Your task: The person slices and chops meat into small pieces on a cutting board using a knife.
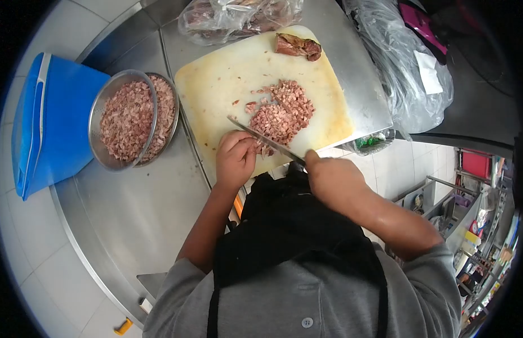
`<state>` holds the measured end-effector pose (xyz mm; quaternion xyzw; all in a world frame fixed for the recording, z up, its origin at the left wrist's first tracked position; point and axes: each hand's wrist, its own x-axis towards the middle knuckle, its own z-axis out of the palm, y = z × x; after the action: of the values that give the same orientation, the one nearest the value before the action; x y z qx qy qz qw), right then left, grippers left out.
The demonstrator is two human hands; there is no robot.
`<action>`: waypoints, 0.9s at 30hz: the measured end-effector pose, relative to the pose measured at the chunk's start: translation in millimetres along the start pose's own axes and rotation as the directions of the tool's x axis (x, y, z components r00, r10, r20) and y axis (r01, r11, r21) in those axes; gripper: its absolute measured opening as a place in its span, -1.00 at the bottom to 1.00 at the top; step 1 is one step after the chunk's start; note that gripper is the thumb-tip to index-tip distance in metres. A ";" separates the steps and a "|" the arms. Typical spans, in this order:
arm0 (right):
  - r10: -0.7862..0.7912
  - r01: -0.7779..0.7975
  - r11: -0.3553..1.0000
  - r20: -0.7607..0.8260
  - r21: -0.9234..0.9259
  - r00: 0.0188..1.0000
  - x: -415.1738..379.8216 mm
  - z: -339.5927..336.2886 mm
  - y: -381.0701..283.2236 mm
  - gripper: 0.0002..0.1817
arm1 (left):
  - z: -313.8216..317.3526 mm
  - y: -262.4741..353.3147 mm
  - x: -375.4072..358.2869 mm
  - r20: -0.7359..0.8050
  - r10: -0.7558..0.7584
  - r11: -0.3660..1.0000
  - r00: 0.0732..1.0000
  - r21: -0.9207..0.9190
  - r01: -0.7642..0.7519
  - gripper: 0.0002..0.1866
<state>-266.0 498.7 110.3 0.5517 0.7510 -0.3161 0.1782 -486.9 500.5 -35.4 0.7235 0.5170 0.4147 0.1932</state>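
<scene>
My right hand is closed around the handle of a kitchen knife. Its blade points up and left across the near edge of a pile of diced meat. Just left of the blade, my left hand has its fingers curled by the knife; what they pinch, if anything, is hidden. A few meat bits lie on the near side of the blade. Under all this is a yellowed white cutting board. An uncut chunk of browned meat rests at its far right corner.
Left of the board, two overlapping metal strainers or bowls hold diced meat, beside a blue cooler box. A plastic bag of meat sits behind the board. Clear plastic bags lie right of the steel counter.
</scene>
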 end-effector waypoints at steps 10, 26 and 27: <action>-0.078 0.081 0.997 -0.128 0.019 0.989 15.5 6.9 -7.8 -0.80 | -6.6 -2.7 -6.5 0.036 0.019 1.000 0.999 0.012 -0.019 -0.88; -0.074 0.081 0.994 -0.096 0.071 0.993 20.7 45.0 -7.2 -0.82 | -7.9 1.5 -27.9 0.112 -0.002 1.000 0.994 0.030 -0.002 -0.93; -0.098 0.106 0.992 -0.114 0.071 0.989 27.8 48.5 -8.6 -0.83 | -4.3 -0.7 -29.5 0.144 0.001 0.999 0.990 0.033 -0.006 -0.93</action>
<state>-287.1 484.4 59.8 0.5356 0.7742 -0.3224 0.0985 -494.3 473.4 -45.3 0.7557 0.5071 0.3530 0.2172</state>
